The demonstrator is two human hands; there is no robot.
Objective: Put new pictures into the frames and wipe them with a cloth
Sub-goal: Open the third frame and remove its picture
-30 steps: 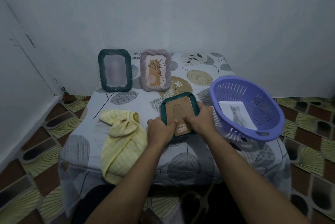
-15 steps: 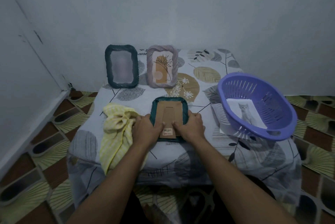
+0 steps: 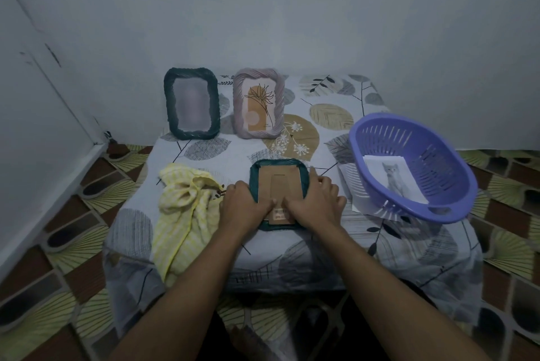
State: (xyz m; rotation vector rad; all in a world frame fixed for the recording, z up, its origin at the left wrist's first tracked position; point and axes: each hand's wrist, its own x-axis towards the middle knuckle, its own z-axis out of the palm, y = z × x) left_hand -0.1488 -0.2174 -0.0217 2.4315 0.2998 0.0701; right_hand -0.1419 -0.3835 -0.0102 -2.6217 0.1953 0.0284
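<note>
Teal frame (image 3: 279, 162) (face down) has slid clear of the basket (image 3: 444, 167); left hand (image 3: 239, 204) grips, right hand (image 3: 317, 202) presses splayed, so I'd guess the backing (image 3: 285, 185) gets worked next.

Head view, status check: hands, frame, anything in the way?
Left hand grips teal frame, face down; right hand presses its cardboard back. Yellow cloth beside it. Cat picture in basket. Nothing in the way.

Dim, bluish, even light where I work; shadows are soft, and the floor tiles (image 3: 73, 208) bend and smear toward the edges.
</note>
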